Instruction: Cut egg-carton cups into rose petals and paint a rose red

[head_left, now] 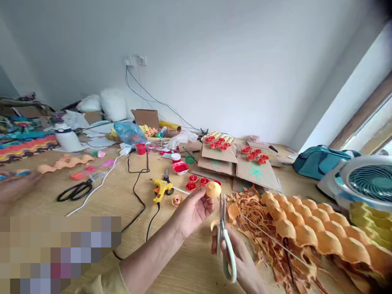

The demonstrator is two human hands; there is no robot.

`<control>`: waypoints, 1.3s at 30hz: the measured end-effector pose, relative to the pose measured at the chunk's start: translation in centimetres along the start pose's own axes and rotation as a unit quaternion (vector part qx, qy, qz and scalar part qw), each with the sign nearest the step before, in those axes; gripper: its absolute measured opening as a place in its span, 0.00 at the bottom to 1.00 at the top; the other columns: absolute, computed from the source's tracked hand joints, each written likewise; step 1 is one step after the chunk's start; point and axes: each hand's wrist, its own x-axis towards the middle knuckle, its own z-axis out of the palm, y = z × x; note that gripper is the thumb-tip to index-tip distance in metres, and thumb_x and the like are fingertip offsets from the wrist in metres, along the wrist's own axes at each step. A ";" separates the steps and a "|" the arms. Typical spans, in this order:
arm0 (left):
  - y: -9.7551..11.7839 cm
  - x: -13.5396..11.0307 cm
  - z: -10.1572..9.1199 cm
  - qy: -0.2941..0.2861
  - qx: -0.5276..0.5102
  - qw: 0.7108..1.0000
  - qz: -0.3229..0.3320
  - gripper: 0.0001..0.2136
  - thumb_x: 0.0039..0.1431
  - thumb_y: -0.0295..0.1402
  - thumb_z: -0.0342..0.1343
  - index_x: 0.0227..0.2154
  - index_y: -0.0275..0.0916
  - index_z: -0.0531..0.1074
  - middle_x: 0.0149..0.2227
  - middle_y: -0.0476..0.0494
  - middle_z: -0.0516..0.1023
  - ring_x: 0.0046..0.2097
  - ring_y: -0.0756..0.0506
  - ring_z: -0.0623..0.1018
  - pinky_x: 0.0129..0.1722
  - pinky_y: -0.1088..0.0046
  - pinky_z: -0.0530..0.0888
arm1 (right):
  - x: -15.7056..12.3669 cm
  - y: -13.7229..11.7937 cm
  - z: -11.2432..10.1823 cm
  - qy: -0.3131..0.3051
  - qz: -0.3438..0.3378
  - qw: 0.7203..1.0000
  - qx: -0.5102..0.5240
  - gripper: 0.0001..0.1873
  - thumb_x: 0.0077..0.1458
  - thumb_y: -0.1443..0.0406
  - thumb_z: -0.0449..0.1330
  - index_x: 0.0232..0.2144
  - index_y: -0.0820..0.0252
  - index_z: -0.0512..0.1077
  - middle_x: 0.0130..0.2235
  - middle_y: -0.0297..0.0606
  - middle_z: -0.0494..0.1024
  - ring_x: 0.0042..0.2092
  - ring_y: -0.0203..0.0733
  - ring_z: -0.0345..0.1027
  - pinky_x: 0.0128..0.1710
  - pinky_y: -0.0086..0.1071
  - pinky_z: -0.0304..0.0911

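My left hand pinches a small orange cup cut from an egg tray, its rounded side facing up. In my right hand is a pair of scissors with pale handles. The blades point upward, slightly apart, just right of the cup and not visibly touching it. Beside them lies a heap of orange paper-pulp scraps, with a loose cut cup at its edge. An uncut orange egg tray rests on the right. Red paper roses sit beyond my left hand.
A yellow glue gun and its black cord lie left of my hands. Behind stand a bowl of red paint and stacked cardboard bearing red roses. A fan is at right. Another person's blurred arm reaches in at left, near black scissors.
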 end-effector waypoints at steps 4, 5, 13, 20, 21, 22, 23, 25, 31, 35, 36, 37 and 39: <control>0.3 -0.2 0.0 -0.040 0.083 0.993 0.071 0.17 0.43 0.36 0.73 0.34 0.36 0.75 0.34 0.47 0.77 0.30 0.54 0.73 0.33 0.78 0.72 | -0.1 0.3 -0.1 -0.014 0.009 1.000 -0.016 0.24 0.62 0.43 0.50 0.31 0.57 0.62 0.33 0.35 0.69 0.36 0.42 0.60 0.37 0.33 0.57; 0.4 -0.3 0.0 -0.054 0.116 0.987 0.094 0.16 0.45 0.37 0.72 0.34 0.37 0.75 0.34 0.48 0.77 0.31 0.54 0.73 0.33 0.78 0.71 | -0.1 0.3 -0.1 -0.014 0.007 1.000 -0.022 0.23 0.62 0.44 0.50 0.31 0.57 0.63 0.34 0.35 0.69 0.36 0.42 0.60 0.38 0.33 0.57; 1.0 -0.8 0.3 -0.123 0.266 0.939 0.181 0.11 0.56 0.40 0.64 0.34 0.37 0.76 0.31 0.50 0.74 0.33 0.53 0.72 0.38 0.78 0.69 | -0.1 0.7 -0.3 -0.005 -0.004 0.999 -0.052 0.19 0.64 0.48 0.51 0.35 0.57 0.65 0.37 0.37 0.69 0.41 0.45 0.63 0.41 0.35 0.57; 0.6 -0.2 0.0 -0.091 0.051 0.993 0.047 0.11 0.49 0.30 0.69 0.35 0.35 0.75 0.32 0.46 0.77 0.30 0.52 0.75 0.34 0.77 0.73 | 0.1 0.3 -0.2 0.003 -0.024 0.998 -0.066 0.21 0.64 0.47 0.49 0.37 0.57 0.67 0.37 0.37 0.70 0.39 0.44 0.63 0.40 0.34 0.57; 0.5 -0.1 0.0 -0.083 0.020 0.996 0.025 0.10 0.49 0.28 0.68 0.35 0.34 0.75 0.31 0.46 0.77 0.30 0.52 0.75 0.33 0.77 0.74 | 0.1 0.2 -0.2 0.006 -0.027 0.997 -0.068 0.21 0.64 0.47 0.49 0.36 0.58 0.67 0.37 0.37 0.70 0.39 0.44 0.63 0.40 0.34 0.57; 0.3 -0.1 -0.1 -0.076 -0.005 0.997 0.006 0.09 0.51 0.26 0.67 0.35 0.33 0.75 0.31 0.45 0.77 0.30 0.52 0.76 0.33 0.76 0.75 | 0.1 0.1 -0.2 0.009 -0.029 0.997 -0.070 0.21 0.64 0.47 0.49 0.35 0.58 0.68 0.37 0.37 0.70 0.39 0.43 0.63 0.40 0.33 0.57; 0.1 -0.1 -0.1 -0.069 -0.023 0.997 -0.012 0.07 0.53 0.25 0.64 0.35 0.32 0.75 0.30 0.45 0.77 0.30 0.51 0.76 0.33 0.76 0.75 | 0.1 0.1 -0.2 0.012 -0.029 0.997 -0.070 0.22 0.64 0.47 0.49 0.35 0.58 0.68 0.36 0.36 0.70 0.38 0.43 0.62 0.39 0.33 0.57; -0.3 -0.2 -0.1 -0.058 -0.045 0.996 -0.040 0.03 0.57 0.25 0.60 0.35 0.30 0.75 0.30 0.43 0.78 0.31 0.50 0.77 0.34 0.76 0.76 | 0.0 0.0 -0.1 0.016 -0.028 0.997 -0.066 0.22 0.64 0.47 0.50 0.34 0.58 0.68 0.34 0.36 0.70 0.36 0.41 0.62 0.37 0.32 0.57; -1.0 -0.5 -1.0 -0.068 -0.019 0.997 -0.027 0.06 0.53 0.24 0.63 0.35 0.33 0.76 0.33 0.42 0.80 0.33 0.48 0.79 0.34 0.73 0.77 | 0.0 0.6 0.0 0.034 -0.015 0.999 0.036 0.19 0.62 0.49 0.56 0.34 0.59 0.71 0.31 0.36 0.72 0.34 0.40 0.63 0.35 0.32 0.59; -0.8 -0.4 -1.6 -0.120 0.062 0.991 0.006 0.10 0.52 0.25 0.65 0.39 0.34 0.78 0.36 0.41 0.81 0.35 0.48 0.79 0.34 0.74 0.74 | 0.2 0.9 0.2 0.002 0.000 0.969 0.246 0.22 0.61 0.47 0.56 0.39 0.59 0.74 0.26 0.35 0.70 0.27 0.36 0.62 0.28 0.30 0.58; -0.8 -0.4 -1.7 -0.130 0.084 0.988 0.013 0.10 0.52 0.25 0.64 0.39 0.34 0.78 0.36 0.41 0.81 0.35 0.48 0.79 0.35 0.75 0.73 | 0.2 0.9 0.3 -0.012 0.004 0.956 0.291 0.24 0.61 0.45 0.55 0.38 0.60 0.74 0.25 0.35 0.70 0.26 0.36 0.61 0.26 0.30 0.57; -0.7 -0.4 -1.8 -0.138 0.102 0.985 0.021 0.09 0.53 0.26 0.64 0.39 0.34 0.78 0.36 0.41 0.81 0.35 0.49 0.79 0.35 0.75 0.73 | 0.3 1.0 0.3 -0.025 0.007 0.945 0.326 0.25 0.60 0.45 0.55 0.38 0.60 0.74 0.24 0.34 0.69 0.24 0.35 0.61 0.25 0.29 0.57; -0.7 -0.4 -1.9 -0.146 0.122 0.981 0.036 0.08 0.54 0.27 0.64 0.38 0.34 0.79 0.35 0.41 0.81 0.35 0.50 0.78 0.35 0.76 0.71 | 0.3 1.1 0.3 -0.046 0.013 0.930 0.364 0.25 0.59 0.44 0.56 0.37 0.60 0.75 0.23 0.33 0.68 0.23 0.34 0.60 0.23 0.28 0.55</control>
